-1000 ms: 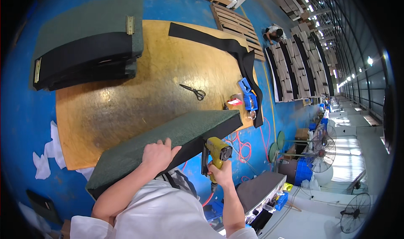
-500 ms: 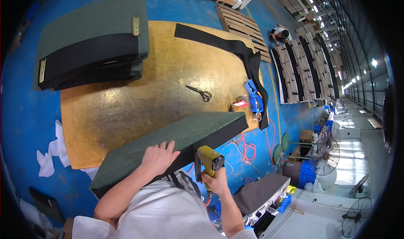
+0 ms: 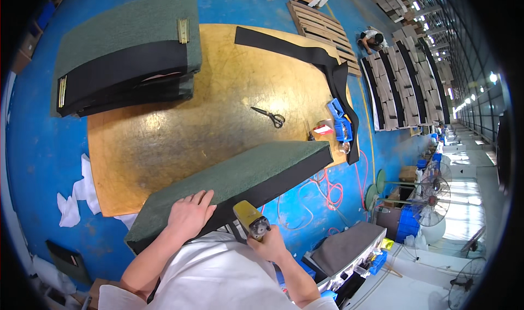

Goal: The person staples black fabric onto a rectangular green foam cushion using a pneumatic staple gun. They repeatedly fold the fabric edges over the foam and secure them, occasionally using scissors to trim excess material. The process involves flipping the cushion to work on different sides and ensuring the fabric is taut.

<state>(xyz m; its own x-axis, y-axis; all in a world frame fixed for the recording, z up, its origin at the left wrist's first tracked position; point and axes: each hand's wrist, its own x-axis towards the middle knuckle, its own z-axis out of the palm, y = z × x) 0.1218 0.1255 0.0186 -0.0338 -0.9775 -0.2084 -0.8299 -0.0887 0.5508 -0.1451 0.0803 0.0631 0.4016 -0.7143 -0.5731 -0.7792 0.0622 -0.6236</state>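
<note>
A long, thick panel [image 3: 234,174] with a green fabric top and a black side stands at the near edge of the wooden table, close against my front. My left hand [image 3: 190,214] rests on its green top near the near edge, fingers extended. In my right hand [image 3: 269,244] is a yellow pneumatic staple gun [image 3: 250,218], gripped by its handle. The gun sits beside the panel's black side; whether its nose touches the fabric is hidden. Beyond the panel, black-handled scissors [image 3: 271,117] lie on the table.
Green-and-black panels [image 3: 123,53] are stacked at the table's far left. A black fabric strip [image 3: 284,47] runs along the far right edge, near blue bins [image 3: 343,129]. Red hoses [image 3: 333,190] lie on the floor. A person [image 3: 372,39] crouches at the far right.
My right hand has brought the staple gun leftward along the panel's black side. My left hand has slid a little left on the green top. The whole view has shifted slightly.
</note>
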